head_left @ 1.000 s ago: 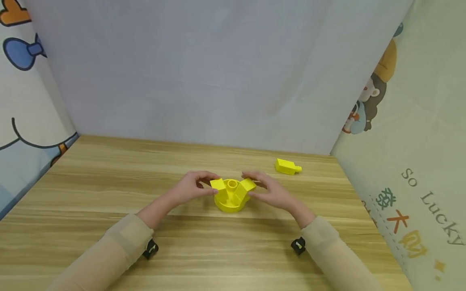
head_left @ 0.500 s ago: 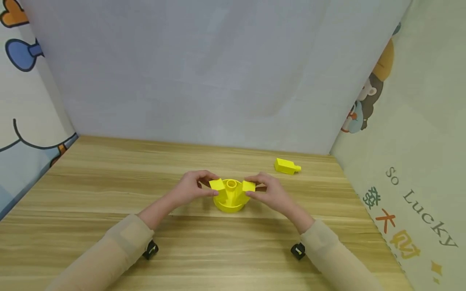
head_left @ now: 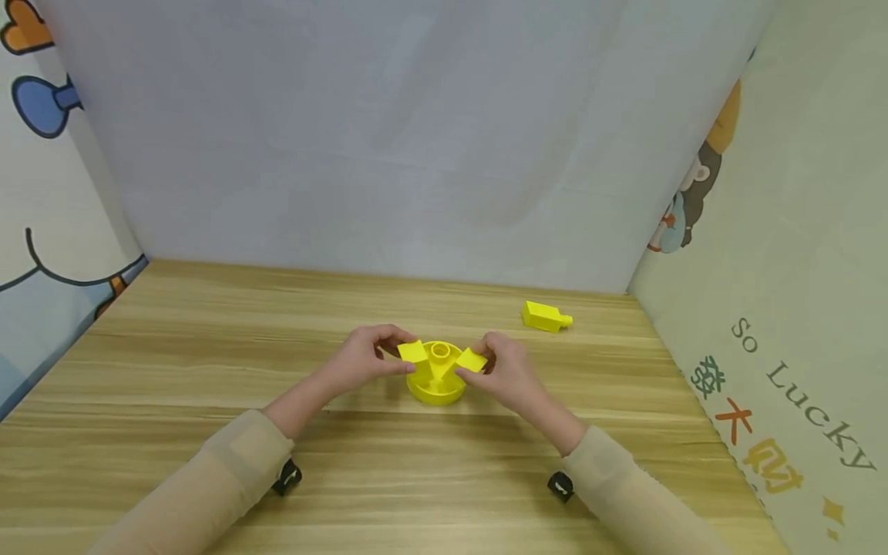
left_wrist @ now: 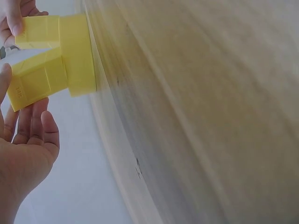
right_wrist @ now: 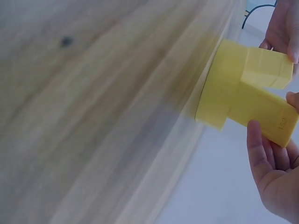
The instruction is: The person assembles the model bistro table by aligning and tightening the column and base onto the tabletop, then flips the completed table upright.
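A round yellow dish with a raised central ring point(head_left: 440, 351) stands on the wooden table. Two yellow rectangular blocks lean outward from inside it. My left hand point(head_left: 364, 354) pinches the upper end of the left block point(head_left: 414, 353) between thumb and fingers; its number shows in the left wrist view, where the hand point(left_wrist: 28, 154) is at the lower left. On the other side, my right hand point(head_left: 506, 370) grips the top of the right block point(head_left: 472, 360). In the right wrist view that block point(right_wrist: 266, 114) slants up out of the dish, its lower end hidden inside the wall.
A third yellow block point(head_left: 544, 317) with a round peg at one end lies on the table point(head_left: 277, 308) behind and right of the dish. A pale cloth point(head_left: 375, 139) hangs along the back edge, with printed cloths at both sides.
The right block has turned about its length, first one way and then back, as my right hand shifted its hold and moved slightly inward. My left hand and its block stay nearly still.
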Demonstrator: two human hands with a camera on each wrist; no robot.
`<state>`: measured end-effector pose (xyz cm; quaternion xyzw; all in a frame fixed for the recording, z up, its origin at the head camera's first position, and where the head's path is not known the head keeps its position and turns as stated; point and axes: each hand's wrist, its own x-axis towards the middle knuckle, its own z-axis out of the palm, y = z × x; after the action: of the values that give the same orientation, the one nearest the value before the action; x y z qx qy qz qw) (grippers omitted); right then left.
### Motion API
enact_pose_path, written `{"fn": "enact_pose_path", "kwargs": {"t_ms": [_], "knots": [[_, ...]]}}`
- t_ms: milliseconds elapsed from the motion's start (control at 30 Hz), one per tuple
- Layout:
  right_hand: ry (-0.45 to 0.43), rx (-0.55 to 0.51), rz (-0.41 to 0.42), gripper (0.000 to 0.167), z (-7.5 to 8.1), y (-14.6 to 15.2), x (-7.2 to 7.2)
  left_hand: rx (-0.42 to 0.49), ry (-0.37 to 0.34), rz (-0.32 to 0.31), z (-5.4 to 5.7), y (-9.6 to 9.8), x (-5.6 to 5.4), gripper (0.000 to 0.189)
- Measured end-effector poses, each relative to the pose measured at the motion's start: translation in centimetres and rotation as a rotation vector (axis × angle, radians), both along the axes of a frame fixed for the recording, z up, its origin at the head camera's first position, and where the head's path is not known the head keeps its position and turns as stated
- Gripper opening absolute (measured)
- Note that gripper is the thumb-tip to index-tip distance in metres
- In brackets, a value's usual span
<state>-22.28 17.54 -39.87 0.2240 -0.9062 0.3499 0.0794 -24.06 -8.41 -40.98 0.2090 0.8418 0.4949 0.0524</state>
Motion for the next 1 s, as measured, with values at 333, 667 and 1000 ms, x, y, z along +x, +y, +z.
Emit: {"fn": "enact_pose_path", "kwargs": {"t_ms": [333,667,1000], "knots": [[-0.013,-0.002,-0.04,0.03,0.3,-0.6,0.3,0.011,-0.003,0.009,-0.3,-0.1,-0.1,0.044],[-0.183,-0.033,0.089,0.047,0.6,2.5,-1.4,0.017,-0.027,-0.037,-0.2,-0.5,-0.4,0.044],[-0.048,0.07,-0.044,0.045,0.5,7.1,-4.7,0.001,-0.001,-0.125,-0.3,-1.5,-1.0,0.045]]}}
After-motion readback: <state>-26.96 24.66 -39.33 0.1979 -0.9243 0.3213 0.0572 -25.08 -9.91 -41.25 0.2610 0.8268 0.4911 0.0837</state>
